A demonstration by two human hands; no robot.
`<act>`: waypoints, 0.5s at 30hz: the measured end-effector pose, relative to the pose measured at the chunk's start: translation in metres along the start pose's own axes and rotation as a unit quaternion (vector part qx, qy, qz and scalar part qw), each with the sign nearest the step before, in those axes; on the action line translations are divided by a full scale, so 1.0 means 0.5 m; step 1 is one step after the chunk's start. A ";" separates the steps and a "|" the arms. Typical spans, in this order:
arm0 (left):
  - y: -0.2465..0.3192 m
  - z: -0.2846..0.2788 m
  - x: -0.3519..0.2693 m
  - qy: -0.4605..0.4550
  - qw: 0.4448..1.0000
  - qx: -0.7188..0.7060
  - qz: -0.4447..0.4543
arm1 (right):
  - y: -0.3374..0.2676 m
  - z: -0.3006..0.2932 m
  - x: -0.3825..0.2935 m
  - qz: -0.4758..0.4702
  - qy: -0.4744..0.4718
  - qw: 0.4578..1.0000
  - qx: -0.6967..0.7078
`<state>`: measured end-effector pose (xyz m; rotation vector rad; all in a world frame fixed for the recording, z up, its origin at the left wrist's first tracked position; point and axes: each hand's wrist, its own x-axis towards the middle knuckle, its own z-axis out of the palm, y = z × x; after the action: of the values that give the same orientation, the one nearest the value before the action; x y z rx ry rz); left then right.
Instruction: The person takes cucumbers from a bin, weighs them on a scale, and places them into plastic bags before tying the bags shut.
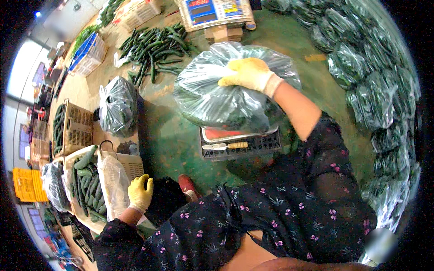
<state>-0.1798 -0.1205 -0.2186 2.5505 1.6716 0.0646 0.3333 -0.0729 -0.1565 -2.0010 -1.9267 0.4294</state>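
My right hand, in a yellow work glove, grips the gathered top of a large clear plastic bag full of cucumbers. The bag sits over a scale's tray, hiding most of it. In front of the bag, a knife with a wooden handle lies on a black plastic crate. My left hand, gloved in yellow too, is empty with thumb and fingers apart. It is beside a crate's plastic liner; cucumbers fill that crate.
A tied bag of cucumbers stands at left, beside a tan crate. Beyond lies a heap of loose cucumbers. A scale display is at the top. Many filled bags line the right side of the green floor.
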 end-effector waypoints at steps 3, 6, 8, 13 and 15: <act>-0.020 0.000 -0.009 -0.031 0.999 -0.024 -0.035 | 0.008 0.007 0.002 -0.026 -0.001 1.000 0.003; -0.036 -0.001 0.003 -0.079 0.994 -0.026 -0.070 | 0.006 0.007 0.007 -0.005 -0.009 1.000 0.013; -0.047 0.013 0.006 -0.089 0.992 -0.041 -0.074 | 0.001 0.006 0.010 -0.008 -0.004 1.000 0.014; -0.062 0.008 0.049 -0.160 0.983 -0.053 -0.072 | -0.006 -0.001 -0.003 -0.013 0.034 0.999 0.019; -0.074 -0.004 0.074 -0.220 0.970 -0.063 -0.082 | -0.005 -0.005 -0.008 0.021 0.013 1.000 -0.010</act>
<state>-0.1987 -0.0717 -0.2208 2.1234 1.6272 -0.3660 0.3321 -0.0769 -0.1533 -2.0529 -1.8848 0.3943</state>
